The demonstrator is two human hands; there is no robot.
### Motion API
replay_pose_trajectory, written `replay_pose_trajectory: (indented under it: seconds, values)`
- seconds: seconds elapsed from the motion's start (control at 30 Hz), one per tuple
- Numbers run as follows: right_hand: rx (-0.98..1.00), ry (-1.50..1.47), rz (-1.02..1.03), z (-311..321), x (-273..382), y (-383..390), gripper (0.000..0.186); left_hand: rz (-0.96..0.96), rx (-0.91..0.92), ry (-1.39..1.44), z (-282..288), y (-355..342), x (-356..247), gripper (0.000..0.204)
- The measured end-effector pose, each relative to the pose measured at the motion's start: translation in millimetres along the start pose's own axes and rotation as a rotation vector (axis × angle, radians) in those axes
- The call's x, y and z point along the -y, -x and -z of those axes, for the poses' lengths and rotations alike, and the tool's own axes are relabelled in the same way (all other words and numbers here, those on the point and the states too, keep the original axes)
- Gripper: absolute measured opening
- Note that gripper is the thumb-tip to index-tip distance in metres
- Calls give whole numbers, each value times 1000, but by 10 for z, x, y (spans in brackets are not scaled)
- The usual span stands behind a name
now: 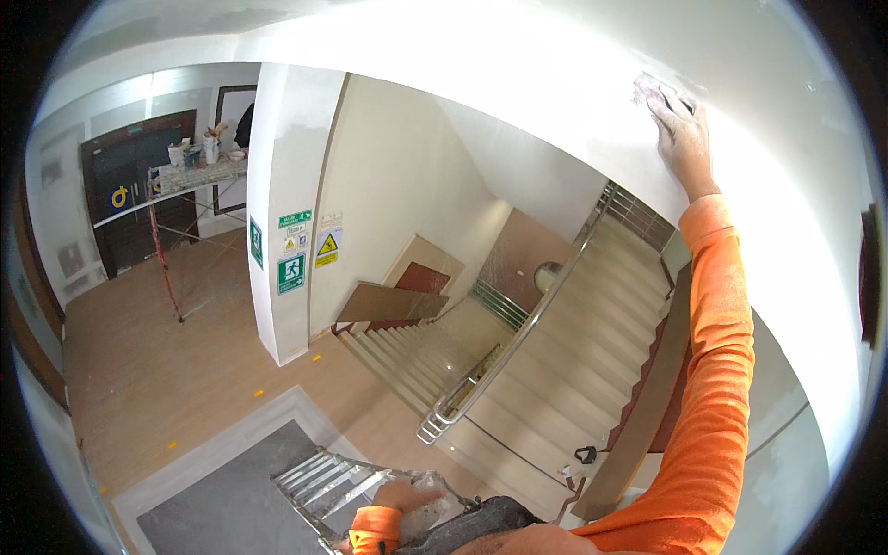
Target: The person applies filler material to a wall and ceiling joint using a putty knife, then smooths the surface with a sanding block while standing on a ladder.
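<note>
My right hand point(683, 129) reaches high with the arm stretched out in an orange sleeve. Its bent fingers press a small dusty, pinkish sheet like sandpaper point(644, 90) against the white overhead surface point(555, 83). Low in the view, my left hand point(412, 495) is beside the top of a metal stepladder point(324, 481). Blur and low detail hide its fingers, so whether it grips the ladder cannot be made out. A dark cloth or garment point(490, 520) lies close to that hand.
Stairs point(573, 342) with a metal handrail point(518, 338) drop away below, to the right of the ladder. A white pillar point(294, 185) with safety signs stands left of them. Farther left is a scaffold point(199, 176) bearing buckets and tools. A grey mat point(231, 495) lies under the ladder.
</note>
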State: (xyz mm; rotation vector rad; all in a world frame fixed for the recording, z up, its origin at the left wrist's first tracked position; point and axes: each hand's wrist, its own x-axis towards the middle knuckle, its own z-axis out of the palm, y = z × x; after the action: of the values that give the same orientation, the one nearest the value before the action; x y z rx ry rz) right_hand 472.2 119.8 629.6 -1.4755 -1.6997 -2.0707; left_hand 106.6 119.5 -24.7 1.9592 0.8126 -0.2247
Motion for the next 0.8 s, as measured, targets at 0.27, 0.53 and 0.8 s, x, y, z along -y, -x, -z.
replay_pose_trajectory:
  seconds: [0.27, 0.53, 0.8]
  values:
    - [60, -39, 154, -1274, 759, -737, 43, 98, 65, 38, -5, 19, 18, 115]
    - [216, 135, 3, -2084, 1742, -1491, 41, 71, 58, 83, -55, 26, 152, 117]
    - [34, -87, 42, -744, 539, -377, 36, 97, 68, 14, 43, 43, 12, 118]
